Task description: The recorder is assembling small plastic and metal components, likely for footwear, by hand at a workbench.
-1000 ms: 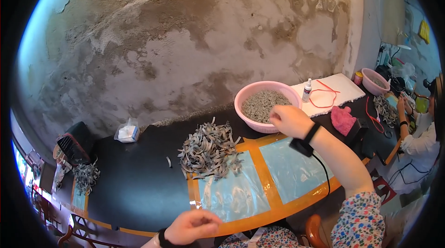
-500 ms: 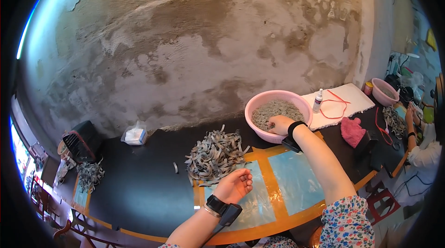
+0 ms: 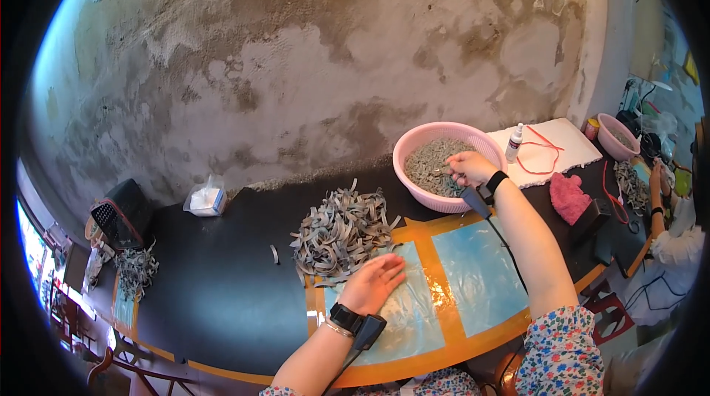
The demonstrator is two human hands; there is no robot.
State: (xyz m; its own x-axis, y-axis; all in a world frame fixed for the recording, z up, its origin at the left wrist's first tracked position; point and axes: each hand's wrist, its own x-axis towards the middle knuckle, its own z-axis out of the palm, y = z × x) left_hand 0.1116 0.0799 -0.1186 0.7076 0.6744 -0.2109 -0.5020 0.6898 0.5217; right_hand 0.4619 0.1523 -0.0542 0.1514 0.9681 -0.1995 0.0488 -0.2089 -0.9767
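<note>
My right hand (image 3: 473,168) is over the pink plastic basin (image 3: 403,156), its fingers pinched together. Whatever they hold, if anything, is too small to make out. Small grey-green pieces (image 3: 429,163) fill much of the basin. My left hand (image 3: 373,283) hovers above a blue plastic-covered panel (image 3: 403,329), fingers stretched out and holding nothing. Just beyond it lies a heap of grey curled strips (image 3: 342,229). One loose strip (image 3: 274,254) rests apart, left of the heap.
Right of the basin, a white spray bottle (image 3: 514,142) and red cord (image 3: 543,163) sit on a white pad (image 3: 577,153). A pink cloth (image 3: 568,198) lies nearer. At left are a plastic-wrapped box (image 3: 207,198), a dark perforated basket (image 3: 122,215) and more strips (image 3: 137,272). A person's hand (image 3: 657,174) works far right.
My right hand has risen from the pieces in the basin and shifted right. My left hand's fingers have gone from curled to stretched out. The view has tilted slightly.
</note>
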